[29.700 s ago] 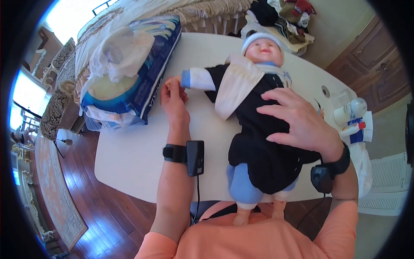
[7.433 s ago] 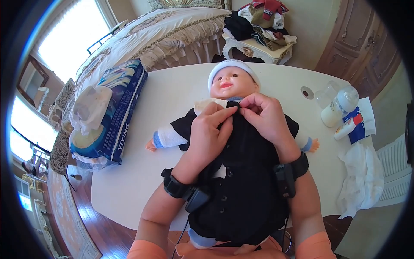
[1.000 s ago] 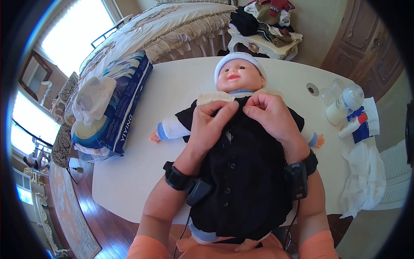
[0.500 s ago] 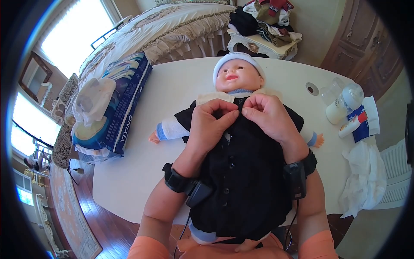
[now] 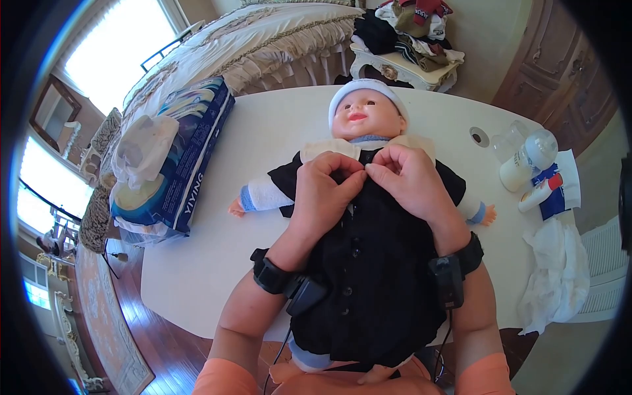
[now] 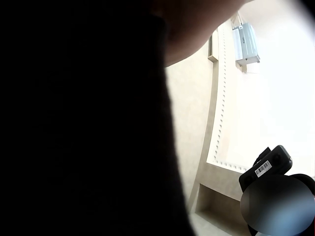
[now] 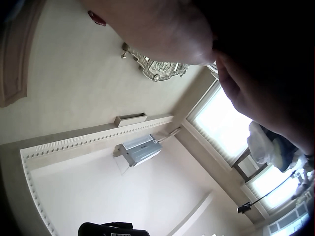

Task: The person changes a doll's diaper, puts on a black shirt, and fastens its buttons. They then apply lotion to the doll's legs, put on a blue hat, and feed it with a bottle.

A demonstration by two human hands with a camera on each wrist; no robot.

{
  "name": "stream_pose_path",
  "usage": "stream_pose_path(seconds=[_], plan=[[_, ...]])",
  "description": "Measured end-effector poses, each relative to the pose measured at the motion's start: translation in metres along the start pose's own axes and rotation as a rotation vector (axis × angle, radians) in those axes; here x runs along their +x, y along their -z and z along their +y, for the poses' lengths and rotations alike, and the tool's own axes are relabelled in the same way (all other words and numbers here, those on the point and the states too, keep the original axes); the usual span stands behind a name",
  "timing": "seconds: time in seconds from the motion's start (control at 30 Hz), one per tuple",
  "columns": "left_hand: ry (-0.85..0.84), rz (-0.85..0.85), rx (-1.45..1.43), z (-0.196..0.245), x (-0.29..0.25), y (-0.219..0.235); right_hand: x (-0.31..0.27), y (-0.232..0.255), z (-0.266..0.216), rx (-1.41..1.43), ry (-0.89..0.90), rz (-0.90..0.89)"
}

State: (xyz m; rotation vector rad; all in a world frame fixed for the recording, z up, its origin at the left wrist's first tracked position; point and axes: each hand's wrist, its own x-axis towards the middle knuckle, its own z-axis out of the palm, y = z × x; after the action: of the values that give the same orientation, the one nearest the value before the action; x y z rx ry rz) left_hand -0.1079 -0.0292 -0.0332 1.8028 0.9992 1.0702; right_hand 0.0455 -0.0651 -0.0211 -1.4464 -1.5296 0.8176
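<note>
A doll (image 5: 359, 118) in a white cap lies on its back on the white table (image 5: 197, 276), its feet toward the person. It wears a black buttoned garment (image 5: 388, 283) with a cream collar (image 5: 415, 143) over white sleeves. At the upper front of the garment, just under the collar, my left hand (image 5: 324, 191) pinches one edge of the cloth. My right hand (image 5: 415, 184) pinches the cloth beside it, and the two hands' fingertips nearly meet. Several buttons show lower down the front. Both wrist views show mostly dark cloth, skin and the ceiling.
At the table's left lies a blue package (image 5: 197, 151) with a white cloth (image 5: 145, 148) on it. On the right are a milk bottle (image 5: 520, 168), a red-capped tube (image 5: 540, 192) and crumpled white material (image 5: 556, 276). Behind stands a small stand (image 5: 401, 71) piled with clothes.
Since the earliest frame, both hands have come to the garment's upper front, and the doll lies straighter. In the last second the fingertips have shifted only slightly on the cloth.
</note>
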Motion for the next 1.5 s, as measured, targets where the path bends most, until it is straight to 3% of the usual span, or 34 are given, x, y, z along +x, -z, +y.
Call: stream_pose_path(seconds=[0.13,0.4,0.53,0.93,1.13,1.23,1.3,1.4,1.5], plan=[[-0.012,0.006,-0.01,-0.001,0.0,0.0,0.001,0.002,0.001,-0.016,0.009,-0.006],[0.139,-0.06,-0.277,-0.002,0.003,0.003,0.002,0.006,0.005,0.196,-0.047,-0.064],[0.108,-0.105,-0.192,0.001,0.003,0.005,0.002,0.005,0.004,0.263,-0.033,-0.05],[0.054,-0.087,-0.043,-0.001,0.004,0.001,-0.003,0.007,-0.005,0.057,0.03,-0.027],[0.045,-0.034,-0.045,0.002,0.002,-0.001,-0.004,0.004,-0.009,-0.266,0.031,0.095],[-0.029,-0.009,0.008,0.003,0.002,-0.001,-0.002,0.004,-0.006,-0.152,0.027,0.063],[-0.06,-0.001,0.014,0.003,0.003,0.0,0.0,0.003,0.002,0.092,0.014,0.058],[-0.044,-0.019,0.002,0.004,0.004,0.001,-0.001,0.006,-0.005,0.221,-0.111,0.027],[-0.046,-0.032,0.035,0.001,0.004,0.001,-0.001,0.003,-0.003,0.245,-0.08,0.051]])
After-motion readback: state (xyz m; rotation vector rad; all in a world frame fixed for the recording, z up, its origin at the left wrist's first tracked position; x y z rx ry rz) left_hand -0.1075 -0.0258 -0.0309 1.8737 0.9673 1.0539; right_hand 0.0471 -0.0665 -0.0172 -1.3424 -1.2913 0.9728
